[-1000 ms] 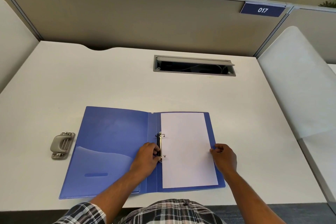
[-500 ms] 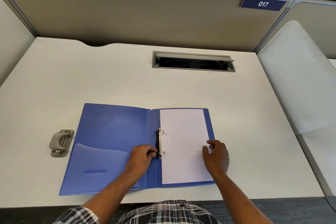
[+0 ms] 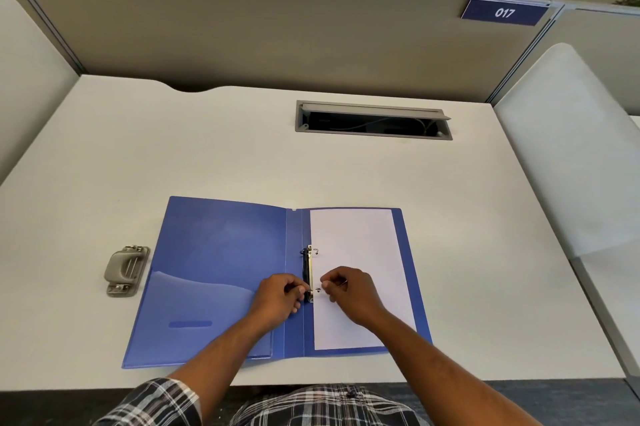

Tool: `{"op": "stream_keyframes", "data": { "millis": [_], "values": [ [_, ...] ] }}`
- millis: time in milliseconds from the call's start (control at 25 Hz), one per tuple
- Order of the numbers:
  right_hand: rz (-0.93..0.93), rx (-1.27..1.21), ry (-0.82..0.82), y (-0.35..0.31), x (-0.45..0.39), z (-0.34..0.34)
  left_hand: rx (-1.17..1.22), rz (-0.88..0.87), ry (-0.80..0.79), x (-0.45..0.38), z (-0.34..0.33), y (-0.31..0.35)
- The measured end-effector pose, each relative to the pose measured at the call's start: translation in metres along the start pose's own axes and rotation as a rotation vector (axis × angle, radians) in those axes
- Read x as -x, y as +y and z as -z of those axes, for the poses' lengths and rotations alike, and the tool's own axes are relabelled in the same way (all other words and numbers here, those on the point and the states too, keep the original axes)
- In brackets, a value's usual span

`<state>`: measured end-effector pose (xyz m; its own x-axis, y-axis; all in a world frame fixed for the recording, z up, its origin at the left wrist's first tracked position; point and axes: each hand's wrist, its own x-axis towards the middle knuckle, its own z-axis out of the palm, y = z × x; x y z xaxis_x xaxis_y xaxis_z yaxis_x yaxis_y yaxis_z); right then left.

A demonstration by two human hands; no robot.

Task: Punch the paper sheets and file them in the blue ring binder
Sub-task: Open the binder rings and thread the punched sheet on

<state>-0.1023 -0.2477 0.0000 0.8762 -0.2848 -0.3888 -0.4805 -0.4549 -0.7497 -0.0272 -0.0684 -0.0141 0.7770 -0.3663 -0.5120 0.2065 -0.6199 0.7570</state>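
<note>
The blue ring binder (image 3: 221,252) lies open on the white desk. White paper sheets (image 3: 356,238) rest on its right half, their left edge at the metal ring mechanism (image 3: 309,263) on the spine. The upper ring stands open above the paper. My left hand (image 3: 277,297) grips the lower end of the mechanism from the left with curled fingers. My right hand (image 3: 349,294) lies on the paper just right of the lower ring, its fingertips pinching at that ring. The paper's punched holes are hidden by my fingers.
A grey hole punch (image 3: 126,270) sits on the desk just left of the binder. A recessed cable tray (image 3: 372,121) with its lid up lies further back. Partition walls close in the desk (image 3: 485,218) at the back and both sides.
My right hand has left the paper's right edge and moved left across the sheet to the lower ring. My left hand has stayed at the mechanism.
</note>
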Motion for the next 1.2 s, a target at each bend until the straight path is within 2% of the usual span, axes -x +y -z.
{"op": "stream_keyframes", "data": {
  "millis": [160,680,1000,1200],
  "values": [
    [-0.021,-0.008,-0.055,-0.004,-0.003,-0.009,0.041,0.029,-0.019,-0.003,0.002,0.001],
    [-0.105,0.022,-0.09,-0.008,-0.015,-0.01,-0.052,0.039,-0.03,-0.01,0.002,0.011],
    [-0.078,0.124,-0.046,-0.018,-0.013,-0.017,-0.173,0.025,0.007,-0.012,-0.009,0.02],
    [-0.081,0.118,-0.007,-0.021,-0.015,-0.017,-0.163,0.014,0.051,-0.015,-0.011,0.02]
  ]
}}
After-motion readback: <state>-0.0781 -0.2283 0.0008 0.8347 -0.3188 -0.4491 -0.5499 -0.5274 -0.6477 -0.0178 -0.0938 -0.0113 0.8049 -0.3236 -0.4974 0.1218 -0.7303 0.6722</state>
